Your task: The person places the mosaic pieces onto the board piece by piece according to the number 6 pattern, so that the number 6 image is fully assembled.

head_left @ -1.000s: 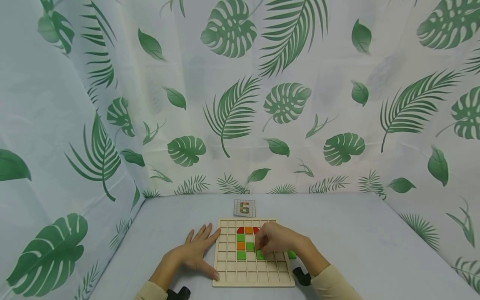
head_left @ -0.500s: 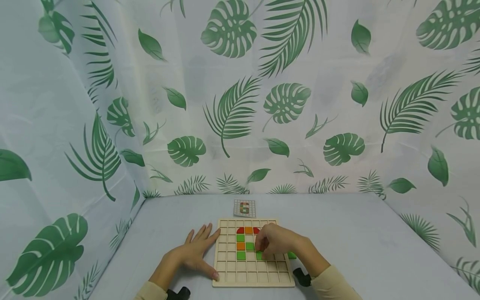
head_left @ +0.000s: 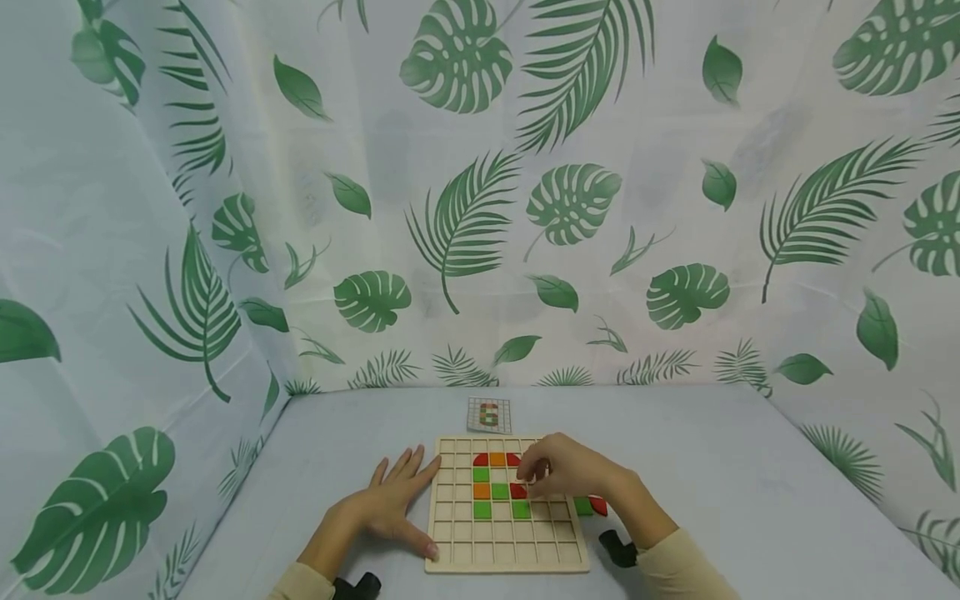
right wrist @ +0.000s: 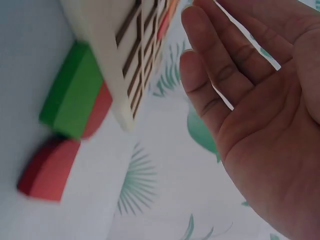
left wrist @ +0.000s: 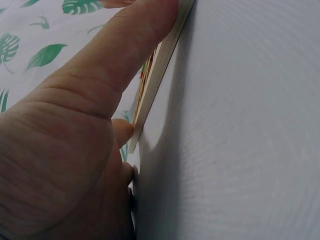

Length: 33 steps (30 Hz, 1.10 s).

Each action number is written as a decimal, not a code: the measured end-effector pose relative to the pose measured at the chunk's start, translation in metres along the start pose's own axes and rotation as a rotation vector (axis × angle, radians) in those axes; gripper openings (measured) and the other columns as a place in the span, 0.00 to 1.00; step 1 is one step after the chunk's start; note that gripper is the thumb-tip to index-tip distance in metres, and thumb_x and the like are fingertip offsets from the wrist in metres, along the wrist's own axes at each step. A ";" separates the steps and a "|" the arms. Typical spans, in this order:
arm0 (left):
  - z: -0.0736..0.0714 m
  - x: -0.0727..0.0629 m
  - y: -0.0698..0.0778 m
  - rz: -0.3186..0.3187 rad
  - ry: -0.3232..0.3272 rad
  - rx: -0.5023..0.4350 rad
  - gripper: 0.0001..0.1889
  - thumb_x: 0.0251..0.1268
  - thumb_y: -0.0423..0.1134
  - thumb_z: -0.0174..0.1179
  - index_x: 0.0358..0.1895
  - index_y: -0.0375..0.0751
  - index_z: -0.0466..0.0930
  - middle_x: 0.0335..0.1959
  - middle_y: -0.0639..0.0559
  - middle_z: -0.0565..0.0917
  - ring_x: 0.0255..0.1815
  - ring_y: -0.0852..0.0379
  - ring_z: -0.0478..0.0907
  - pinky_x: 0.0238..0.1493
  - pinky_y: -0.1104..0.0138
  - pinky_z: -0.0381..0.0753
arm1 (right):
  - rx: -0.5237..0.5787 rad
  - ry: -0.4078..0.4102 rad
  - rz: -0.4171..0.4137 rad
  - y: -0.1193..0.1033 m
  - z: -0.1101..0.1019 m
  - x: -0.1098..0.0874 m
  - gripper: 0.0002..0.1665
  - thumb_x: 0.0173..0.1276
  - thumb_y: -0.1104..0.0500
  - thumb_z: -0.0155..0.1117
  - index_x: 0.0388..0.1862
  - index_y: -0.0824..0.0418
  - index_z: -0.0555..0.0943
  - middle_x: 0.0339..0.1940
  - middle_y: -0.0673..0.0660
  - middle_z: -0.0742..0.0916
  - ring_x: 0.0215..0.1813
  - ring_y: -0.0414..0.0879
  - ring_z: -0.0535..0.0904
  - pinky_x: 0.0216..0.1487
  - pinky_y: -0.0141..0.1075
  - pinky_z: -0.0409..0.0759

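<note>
A wooden grid board (head_left: 506,554) lies on the table in the head view. My left hand (head_left: 386,504) is spread at its left side, thumb and fingertips touching the edge. Over the board's right half is my right hand (head_left: 573,468), fingers loosely bent with nothing visible between them. Just left of its fingertips a red piece (head_left: 518,492) with a rounded corner sits in the grid. Below that is a green square (head_left: 521,510). Further left and above, several red, orange and green pieces fill other cells, such as an orange square (head_left: 482,492).
Behind the board lies a small card (head_left: 489,415) with a coloured grid pattern. Against the board's right side are loose blocks: a green one (right wrist: 75,92) and a red one (right wrist: 50,170), with more red partly hidden behind the green. A leaf-print cloth (head_left: 465,350) hangs behind.
My right hand has lifted and shifted right, away from the grid cell, uncovering the red piece there. A loose red block beside the board now shows. My left hand stays in place.
</note>
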<state>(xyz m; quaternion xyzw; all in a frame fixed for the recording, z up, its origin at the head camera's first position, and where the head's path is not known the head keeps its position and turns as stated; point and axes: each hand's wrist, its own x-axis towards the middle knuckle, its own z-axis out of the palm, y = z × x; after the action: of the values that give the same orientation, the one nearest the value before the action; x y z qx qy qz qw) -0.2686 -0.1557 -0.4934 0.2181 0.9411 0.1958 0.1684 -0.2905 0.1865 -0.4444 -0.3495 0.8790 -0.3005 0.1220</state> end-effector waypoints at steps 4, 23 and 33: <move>0.001 0.001 -0.002 -0.001 0.001 -0.001 0.73 0.35 0.79 0.74 0.86 0.55 0.46 0.88 0.40 0.40 0.88 0.38 0.33 0.83 0.35 0.29 | -0.011 0.019 -0.006 0.009 -0.007 -0.007 0.10 0.64 0.62 0.78 0.44 0.57 0.90 0.40 0.48 0.91 0.38 0.36 0.82 0.41 0.31 0.84; -0.001 -0.002 0.002 0.001 0.002 -0.003 0.73 0.36 0.78 0.75 0.86 0.54 0.47 0.88 0.39 0.41 0.88 0.38 0.34 0.82 0.35 0.29 | 0.026 -0.024 0.156 0.039 -0.038 -0.044 0.15 0.58 0.64 0.80 0.45 0.55 0.90 0.40 0.49 0.89 0.41 0.45 0.83 0.36 0.34 0.82; 0.000 0.000 -0.001 0.011 0.003 -0.002 0.73 0.36 0.79 0.74 0.86 0.54 0.46 0.88 0.39 0.40 0.88 0.38 0.34 0.82 0.35 0.29 | 0.040 -0.066 0.205 0.049 -0.044 -0.055 0.15 0.52 0.65 0.84 0.39 0.55 0.89 0.37 0.50 0.89 0.40 0.48 0.82 0.37 0.35 0.81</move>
<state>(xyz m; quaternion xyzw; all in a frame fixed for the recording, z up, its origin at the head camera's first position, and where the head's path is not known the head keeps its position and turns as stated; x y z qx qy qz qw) -0.2687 -0.1568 -0.4935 0.2230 0.9399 0.1981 0.1662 -0.2964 0.2720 -0.4396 -0.2648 0.8995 -0.2924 0.1880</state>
